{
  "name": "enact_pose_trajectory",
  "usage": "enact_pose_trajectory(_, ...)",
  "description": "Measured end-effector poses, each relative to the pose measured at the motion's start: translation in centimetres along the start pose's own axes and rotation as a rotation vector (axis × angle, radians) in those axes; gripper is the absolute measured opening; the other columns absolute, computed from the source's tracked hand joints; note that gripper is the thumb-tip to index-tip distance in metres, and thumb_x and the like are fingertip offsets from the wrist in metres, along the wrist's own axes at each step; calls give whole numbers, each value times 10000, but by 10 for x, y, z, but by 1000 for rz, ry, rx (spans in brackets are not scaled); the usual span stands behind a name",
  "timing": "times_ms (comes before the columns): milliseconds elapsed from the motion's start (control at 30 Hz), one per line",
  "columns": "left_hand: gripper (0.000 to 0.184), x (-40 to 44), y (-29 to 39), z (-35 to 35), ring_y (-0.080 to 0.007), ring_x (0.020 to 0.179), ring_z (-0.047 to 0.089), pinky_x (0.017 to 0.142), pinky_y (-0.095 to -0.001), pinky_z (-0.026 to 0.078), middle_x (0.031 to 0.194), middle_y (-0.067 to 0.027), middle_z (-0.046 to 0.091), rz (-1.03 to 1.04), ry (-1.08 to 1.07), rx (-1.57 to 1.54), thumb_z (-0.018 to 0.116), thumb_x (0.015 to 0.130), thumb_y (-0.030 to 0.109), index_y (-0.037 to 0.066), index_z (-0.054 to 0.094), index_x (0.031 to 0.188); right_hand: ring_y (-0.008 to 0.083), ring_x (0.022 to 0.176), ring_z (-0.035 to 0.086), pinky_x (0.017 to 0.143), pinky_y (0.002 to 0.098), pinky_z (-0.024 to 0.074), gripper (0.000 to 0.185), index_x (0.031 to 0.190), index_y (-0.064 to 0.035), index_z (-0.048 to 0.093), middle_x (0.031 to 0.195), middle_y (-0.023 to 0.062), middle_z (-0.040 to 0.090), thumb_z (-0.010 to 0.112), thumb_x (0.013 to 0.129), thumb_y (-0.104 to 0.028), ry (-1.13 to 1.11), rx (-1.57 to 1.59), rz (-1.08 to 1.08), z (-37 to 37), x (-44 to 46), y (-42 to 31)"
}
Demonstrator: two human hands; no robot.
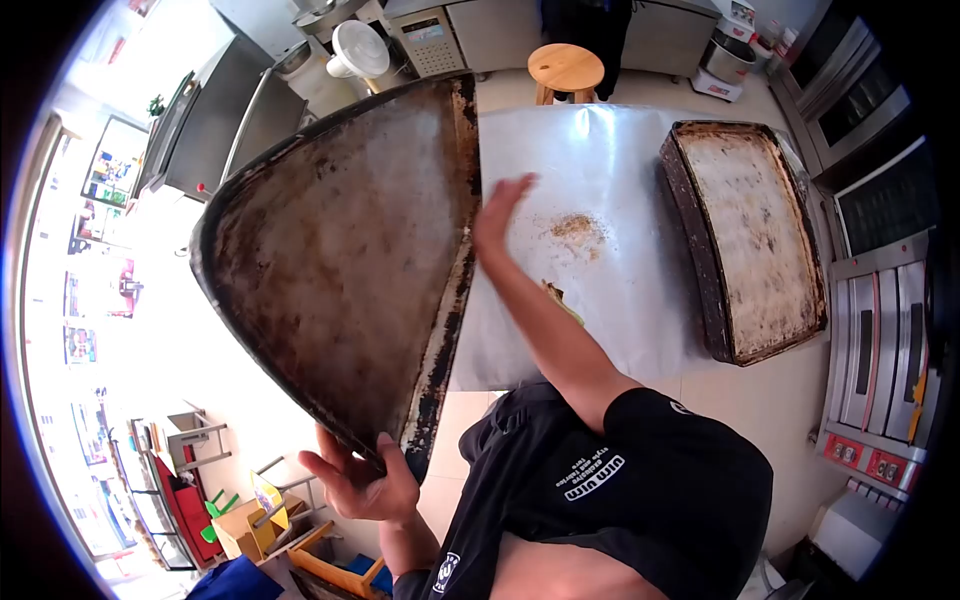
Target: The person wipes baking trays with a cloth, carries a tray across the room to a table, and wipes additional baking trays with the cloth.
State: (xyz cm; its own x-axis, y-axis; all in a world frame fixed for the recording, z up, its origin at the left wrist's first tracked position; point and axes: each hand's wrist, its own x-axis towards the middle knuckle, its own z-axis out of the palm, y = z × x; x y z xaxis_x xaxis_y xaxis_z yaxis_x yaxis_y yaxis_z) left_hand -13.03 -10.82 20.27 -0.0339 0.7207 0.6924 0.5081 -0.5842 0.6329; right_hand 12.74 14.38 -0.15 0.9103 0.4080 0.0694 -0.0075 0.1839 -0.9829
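A large, dark-stained baking tray (330,240) is held up on edge, tilted, at the left of the metal table. My left hand (370,480) grips its lower corner, thumb over the rim and fingers behind. Beside the tray's right edge is my right hand (505,210), slightly blurred, its fingers stretched out and apart; whether it touches the rim I cannot tell. Brown crumbs (577,232) lie on the metal table (640,300). Partly hidden by my right forearm is a small yellow-green object with a dark end (555,293), its kind unclear.
Stacked baking trays (760,240) sit on the table's right side. Beyond the table are a round wooden stool (566,68) and a standing person (585,30). Ovens (870,350) line the right wall. Chairs and crates (290,520) crowd the lower left.
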Motion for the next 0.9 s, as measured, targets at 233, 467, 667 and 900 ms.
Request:
enact_pose_trajectory(233,941,33,3,-32,-236,1087,628,979,-336,473,1254,-183,663,-197,179,36,610,727,-56,-3,293,1612,320,1587,36,1283,423,60,908,1615,36,-22,1707,220,14,403,1074,-557,-580,7,165,-15,-26,44)
enact_pose_trajectory(467,816,36,-67,-71,-300,1133,629,967,-403,543,1343,-185,600,-598,444,-407,552,704,39,11,464,1514,340,1295,579,1152,526,392,1044,1529,-4,397,1418,186,578,510,880,-814,-1048,711,1017,-151,-10,2)
enact_pose_trajectory(667,738,34,-138,-81,-263,1033,617,894,-362,536,1234,-138,625,-773,242,-546,578,677,53,11,548,1414,323,1039,728,901,536,597,470,1275,-41,614,1167,150,726,694,977,-396,-906,706,1113,-188,-36,-55)
enact_pose_trajectory(900,749,40,-182,-92,-273,1069,606,928,-385,521,1259,-141,623,-835,148,-689,591,673,77,-2,551,1416,309,950,748,868,536,612,290,1172,-18,659,1092,139,740,674,968,-223,-772,569,909,-222,-93,-84)
